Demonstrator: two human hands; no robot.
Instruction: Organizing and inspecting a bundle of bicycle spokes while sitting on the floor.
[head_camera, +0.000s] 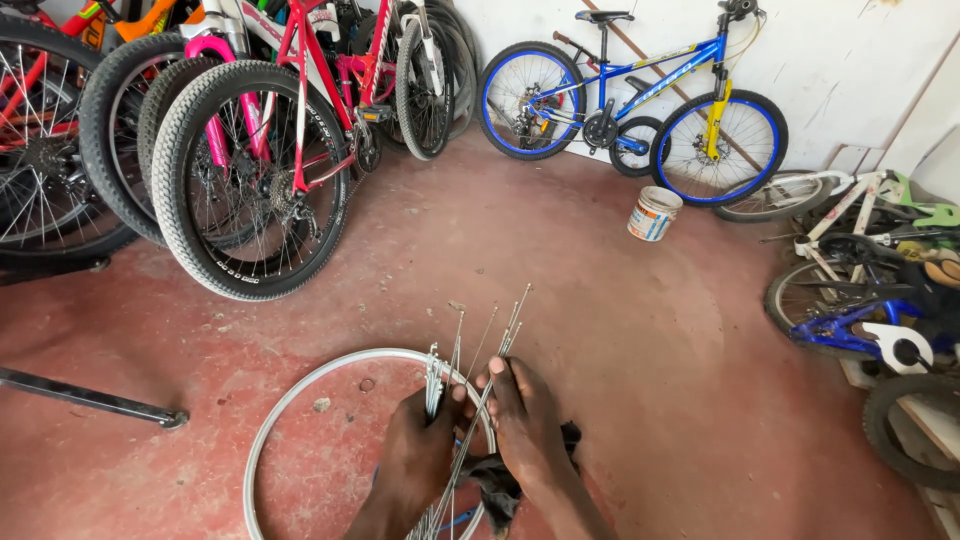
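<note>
Head view, looking straight down: my left hand (418, 455) is closed around a bundle of thin steel spokes (462, 400), and my right hand (527, 425) is pinching into the same bundle, fingers curled on a few of them near the top. The spokes fan up and away from me, their loose ends spread apart. Right under both hands lies the bare silver wheel rim (300, 395), flat on the red floor (600, 300), with a dark rag (497, 490) beneath my right wrist.

Risks, as I judge them: the fan is loose, so a slack grip could let spokes slide out and scatter across the floor. Those free ends point outward and could jab a finger. Thin spokes might also bend if squeezed crosswise against the rim's edge.
</note>
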